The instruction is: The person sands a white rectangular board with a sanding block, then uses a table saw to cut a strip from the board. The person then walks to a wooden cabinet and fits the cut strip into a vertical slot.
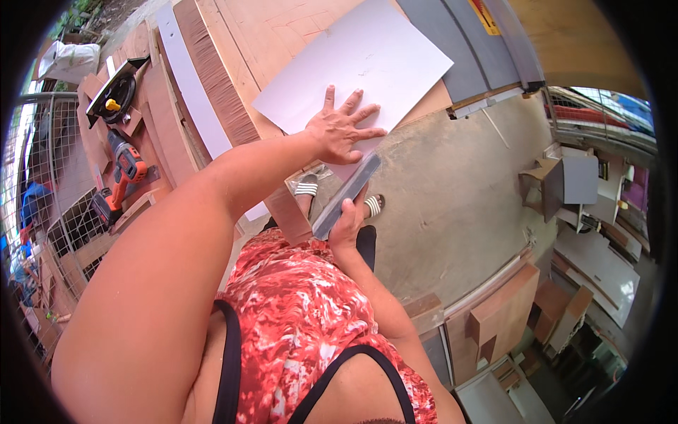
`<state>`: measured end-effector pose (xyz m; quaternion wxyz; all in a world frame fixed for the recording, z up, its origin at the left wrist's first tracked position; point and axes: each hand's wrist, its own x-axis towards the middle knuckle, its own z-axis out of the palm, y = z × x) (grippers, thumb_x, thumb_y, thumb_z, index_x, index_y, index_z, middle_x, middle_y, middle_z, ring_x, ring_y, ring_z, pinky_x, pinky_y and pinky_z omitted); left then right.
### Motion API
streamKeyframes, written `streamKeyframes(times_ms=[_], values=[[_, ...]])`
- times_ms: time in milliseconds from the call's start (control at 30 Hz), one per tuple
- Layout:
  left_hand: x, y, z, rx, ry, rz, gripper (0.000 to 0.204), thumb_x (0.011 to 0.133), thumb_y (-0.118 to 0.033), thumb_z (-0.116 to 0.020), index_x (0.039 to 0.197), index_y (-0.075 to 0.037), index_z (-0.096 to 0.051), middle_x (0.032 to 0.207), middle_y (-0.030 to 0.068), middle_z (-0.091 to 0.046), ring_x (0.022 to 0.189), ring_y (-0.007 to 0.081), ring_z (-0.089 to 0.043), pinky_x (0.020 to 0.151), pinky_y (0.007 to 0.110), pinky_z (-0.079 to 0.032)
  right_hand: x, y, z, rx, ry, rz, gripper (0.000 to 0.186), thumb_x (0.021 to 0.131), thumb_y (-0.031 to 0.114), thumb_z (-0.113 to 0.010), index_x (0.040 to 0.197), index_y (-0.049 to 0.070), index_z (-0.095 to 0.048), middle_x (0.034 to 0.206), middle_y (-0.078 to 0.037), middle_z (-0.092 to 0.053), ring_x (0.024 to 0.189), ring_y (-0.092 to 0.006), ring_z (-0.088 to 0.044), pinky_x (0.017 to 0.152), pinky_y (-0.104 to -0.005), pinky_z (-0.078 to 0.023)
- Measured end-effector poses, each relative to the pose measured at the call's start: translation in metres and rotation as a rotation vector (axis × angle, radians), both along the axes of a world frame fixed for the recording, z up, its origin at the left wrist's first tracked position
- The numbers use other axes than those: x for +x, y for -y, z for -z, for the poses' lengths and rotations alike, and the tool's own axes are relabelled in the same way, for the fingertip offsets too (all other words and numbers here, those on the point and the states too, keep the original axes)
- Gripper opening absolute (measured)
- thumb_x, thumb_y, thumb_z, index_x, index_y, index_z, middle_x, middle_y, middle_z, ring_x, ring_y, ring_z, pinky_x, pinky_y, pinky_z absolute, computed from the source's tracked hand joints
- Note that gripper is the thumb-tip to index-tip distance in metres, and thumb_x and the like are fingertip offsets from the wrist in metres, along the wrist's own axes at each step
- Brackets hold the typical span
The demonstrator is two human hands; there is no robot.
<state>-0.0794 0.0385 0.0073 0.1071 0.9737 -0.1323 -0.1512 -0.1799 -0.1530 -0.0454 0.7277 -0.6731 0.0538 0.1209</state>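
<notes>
The white panel (360,63) lies on the table (261,42) under the wide-spread left hand (340,133); the right hand (345,226) grips a grey bar (347,198) near the panel's edge

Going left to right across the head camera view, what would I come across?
Wire fence → orange and black drill → left hand spread on a white sheet → yellow label → grey panel.
</notes>
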Motion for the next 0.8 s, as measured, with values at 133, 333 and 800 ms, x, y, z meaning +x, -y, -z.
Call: streamKeyframes(times_ms=[133,333,800], values=[[0.002,-0.004,0.0,0.014,0.006,0.015,0.076,0.083,-0.055,-0.054,0.156,-0.047,-0.037,0.171,0.0042,-0.02,0.158,0.0392,-0.008,0.118,0.078,-0.003,-0.004,0.035,-0.019,0.193,-0.225,0.142,0.078,0.092,0.031,-0.046,0.163,0.008,-0.021,0.143,-0.021,-0.048,0.116,-0.0356,-0.062,0.093,-0.0478,-0.056],[0.014,-0.031,0.023,0.053,0.28,-0.241,0.081,0.091,-0.07,-0.051,0.161,-0.036,-0.03,0.172,0.0132,-0.013,0.158,0.0426,-0.003,0.116,0.078,-0.006,0.024,0.181,-0.007,0.3,-0.294,0.627,0.069,0.095,0.055,-0.043,0.148,0.01,-0.04,0.12,-0.019,-0.061,0.095,-0.0385,-0.065,0.082,-0.0548,-0.055],[0.038,-0.155,0.006,-0.946,-0.478,-0.801,0.038,0.104,-0.031,-0.058,0.129,-0.003,-0.061,0.094,0.0067,-0.069,0.075,0.0178,-0.068,0.058,0.033,-0.055,-0.083,0.272,-0.002,0.241,-0.385,1.098,0.073,0.092,0.055,-0.054,0.15,0.013,-0.039,0.135,-0.014,-0.052,0.105,-0.0344,-0.059,0.087,-0.0496,-0.053]])
